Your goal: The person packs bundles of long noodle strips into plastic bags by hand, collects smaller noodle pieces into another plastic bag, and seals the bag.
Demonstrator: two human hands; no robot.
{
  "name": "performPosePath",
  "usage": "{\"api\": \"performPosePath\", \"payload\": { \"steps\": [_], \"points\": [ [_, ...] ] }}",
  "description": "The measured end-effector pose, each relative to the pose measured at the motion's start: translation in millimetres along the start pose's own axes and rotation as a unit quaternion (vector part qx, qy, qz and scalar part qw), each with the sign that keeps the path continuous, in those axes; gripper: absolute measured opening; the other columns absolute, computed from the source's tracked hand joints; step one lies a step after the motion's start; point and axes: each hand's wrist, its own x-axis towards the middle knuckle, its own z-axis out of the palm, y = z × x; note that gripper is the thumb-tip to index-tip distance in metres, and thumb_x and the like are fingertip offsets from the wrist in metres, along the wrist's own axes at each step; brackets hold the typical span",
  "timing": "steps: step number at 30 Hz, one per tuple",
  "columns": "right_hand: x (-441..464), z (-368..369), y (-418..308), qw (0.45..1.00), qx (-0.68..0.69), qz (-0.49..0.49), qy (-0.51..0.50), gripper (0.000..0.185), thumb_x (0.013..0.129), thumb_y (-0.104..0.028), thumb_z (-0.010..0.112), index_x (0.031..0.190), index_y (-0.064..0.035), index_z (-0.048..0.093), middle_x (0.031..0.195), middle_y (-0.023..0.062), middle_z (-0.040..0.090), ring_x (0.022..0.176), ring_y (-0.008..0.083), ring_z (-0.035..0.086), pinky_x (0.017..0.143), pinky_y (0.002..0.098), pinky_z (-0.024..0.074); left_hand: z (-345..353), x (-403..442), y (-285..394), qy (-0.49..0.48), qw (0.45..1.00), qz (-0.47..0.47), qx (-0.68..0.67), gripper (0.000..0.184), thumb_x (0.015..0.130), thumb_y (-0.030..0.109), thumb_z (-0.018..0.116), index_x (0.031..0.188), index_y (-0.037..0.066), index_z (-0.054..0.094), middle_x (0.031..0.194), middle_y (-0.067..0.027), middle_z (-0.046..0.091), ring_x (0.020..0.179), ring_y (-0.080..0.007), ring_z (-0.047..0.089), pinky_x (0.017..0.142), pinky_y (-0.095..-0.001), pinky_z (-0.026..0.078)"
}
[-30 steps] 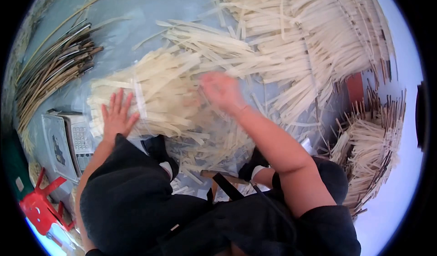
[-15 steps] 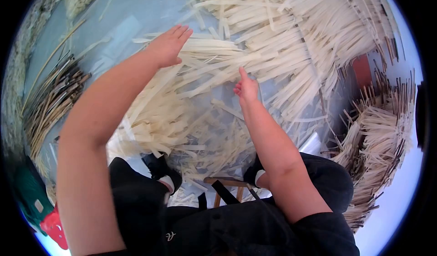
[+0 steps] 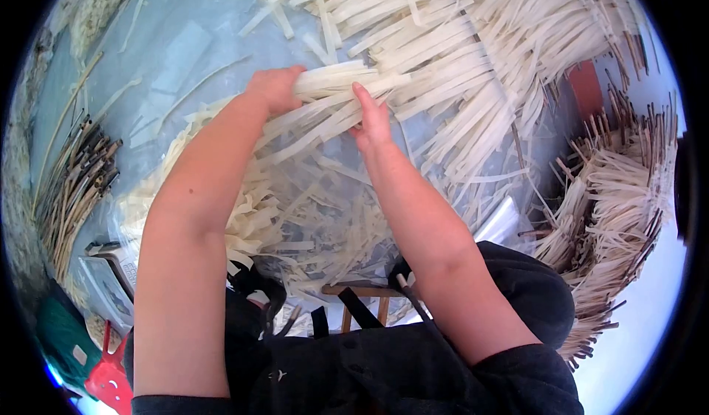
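A loose bundle of pale flat strips [image 3: 325, 99] runs between my two hands, over the bluish sheet. My left hand [image 3: 275, 90] is closed around its left end, the fingers curled over the strips. My right hand [image 3: 373, 123] grips the bundle from the near side, thumb on top and the other fingers mostly hidden beneath. To the right the bundle meets a wide layer of similar strips [image 3: 473, 68], crossed by a thin dark stick [image 3: 491, 68].
Thin brown sticks [image 3: 81, 179] lie piled at the left. Stacked strips on sticks [image 3: 613, 215] stand at the right, near a reddish-brown block [image 3: 586, 90]. Scattered strip pieces [image 3: 332, 215] cover the sheet before my feet. A wooden stool [image 3: 362, 292] and a red object [image 3: 111, 378] are close by.
Both hands were open above the strips; now they are closed on a bundle. My right hand moved left. The strips between the hands are gathered closer together.
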Motion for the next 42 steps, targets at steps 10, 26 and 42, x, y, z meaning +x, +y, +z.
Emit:
{"api": "performPosePath", "payload": {
  "steps": [10, 26, 42],
  "points": [
    [-85.7, 11.9, -94.5, 0.926, 0.084, -0.331, -0.158, 0.057, 0.078, -0.011, 0.076, 0.126, -0.0019, 0.047, 0.121, 0.0081, 0.057, 0.108, 0.0185, 0.056, 0.089, 0.0322, 0.0460, -44.5, -34.9, 38.9, 0.129, 0.929, 0.170, -0.303, 0.053, 0.081, 0.028, 0.065, 0.131, 0.014, 0.052, 0.123, -0.0127, 0.059, 0.111, -0.0251, 0.056, 0.096, -0.0350, 0.044],
    [-313.8, -65.9, -195.6, 0.932, -0.084, -0.247, -0.252, 0.048, 0.079, -0.019, 0.073, 0.115, 0.0068, 0.054, 0.105, 0.0169, 0.064, 0.092, 0.0252, 0.065, 0.079, 0.0366, 0.0534, -90.7, -316.1, 204.7, -0.142, 0.615, 0.199, -0.750, 0.062, 0.090, 0.043, 0.049, 0.140, 0.008, 0.041, 0.129, -0.0152, 0.055, 0.115, -0.0236, 0.056, 0.098, -0.0393, 0.046],
    [-354.5, -73.8, -194.3, 0.857, -0.231, -0.405, -0.218, 0.078, 0.083, -0.045, 0.068, 0.140, -0.0017, 0.036, 0.126, 0.0128, 0.055, 0.108, 0.0231, 0.055, 0.091, 0.0382, 0.0442, -50.8, -371.6, 211.6, -0.089, 0.613, 0.241, -0.747, 0.066, 0.083, 0.028, 0.070, 0.138, 0.007, 0.041, 0.103, -0.0093, 0.063, 0.089, -0.0202, 0.062, 0.080, -0.0360, 0.052]
  ]
}}
